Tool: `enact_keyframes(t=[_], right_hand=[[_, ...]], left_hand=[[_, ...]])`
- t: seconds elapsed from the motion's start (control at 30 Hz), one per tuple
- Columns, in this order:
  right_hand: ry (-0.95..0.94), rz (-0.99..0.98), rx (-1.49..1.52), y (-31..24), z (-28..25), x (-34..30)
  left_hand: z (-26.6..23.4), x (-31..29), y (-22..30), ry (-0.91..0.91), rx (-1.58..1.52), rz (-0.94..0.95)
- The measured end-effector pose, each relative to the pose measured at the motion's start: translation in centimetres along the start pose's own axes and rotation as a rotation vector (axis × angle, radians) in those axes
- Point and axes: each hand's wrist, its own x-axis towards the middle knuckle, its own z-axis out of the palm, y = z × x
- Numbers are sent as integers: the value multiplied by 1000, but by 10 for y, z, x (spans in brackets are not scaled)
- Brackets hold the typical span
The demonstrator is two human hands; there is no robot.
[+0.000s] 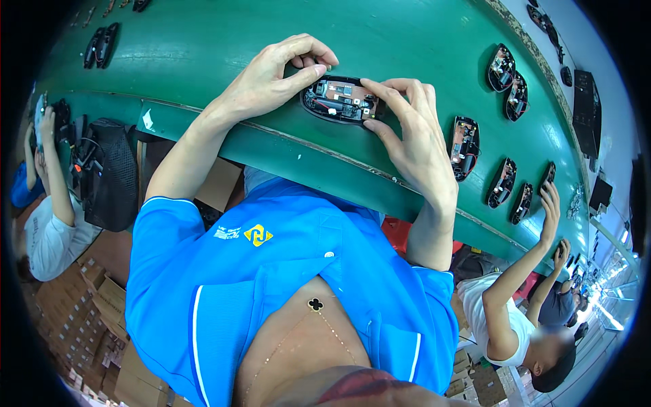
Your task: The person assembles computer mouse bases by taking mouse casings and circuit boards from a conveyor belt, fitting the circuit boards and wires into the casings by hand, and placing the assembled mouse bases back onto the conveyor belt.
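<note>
Black casing (317,114), one: clamped between right hand (417,125) thumb and forefinger; left hand (278,73) fingers curl beside it, grip indeterminable.

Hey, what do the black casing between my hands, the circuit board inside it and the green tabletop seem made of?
Casing: probably molded plastic, black, slightly glossy, judging by its curved shape and highlights. Circuit board: likely rigid laminate, given its flat, brownish, populated surface. Tabletop: smooth green with soft sheen; perhaps rubber matting or coated board.
</note>
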Motion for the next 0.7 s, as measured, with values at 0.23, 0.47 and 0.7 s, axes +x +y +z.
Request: enact_keyframes(t=[0.23,0.47,0.7], right_hand=[[53,57,32,-1,8,-9],[70,25,36,11,2,3],[209,60,148,6,6,0]], left_hand=[[-7,19,12,-189,124,17],[-3,43,35,-410,259,-55],[3,43,42,-428,-8,-302]])
